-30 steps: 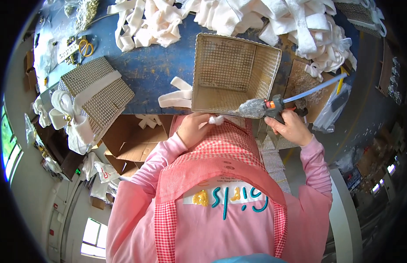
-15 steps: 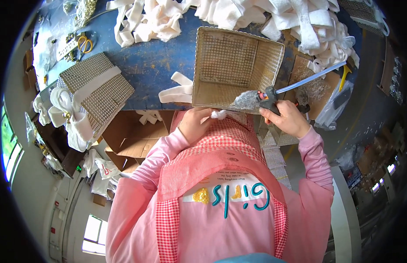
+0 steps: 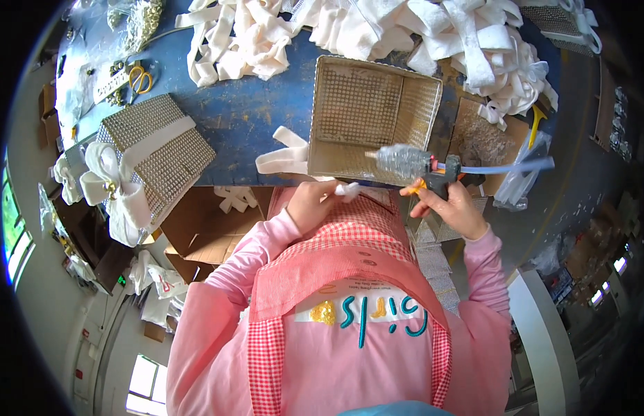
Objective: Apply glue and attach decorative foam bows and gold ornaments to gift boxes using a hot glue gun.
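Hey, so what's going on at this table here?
A person's right hand holds a glue gun, seen across the near side of the open basket. The left hand pinches a small white piece close by. A second basket with a white bow is to the left; white fabric strips are heaped behind.

Glue gun point(image 3: 408, 162), dark body, clear-wrapped front, translucent stick jutting from the rear; held in right hand point(image 3: 455, 210), nozzle pointing left, overlapping the basket's near wall; white soft scrap point(image 3: 347, 190), crumpled, pinched in left hand point(image 3: 311, 206); basket point(image 3: 360, 100), boxy, mesh-patterned, beige inside, mouth facing the camera, at table's point(image 3: 232, 125) near edge.
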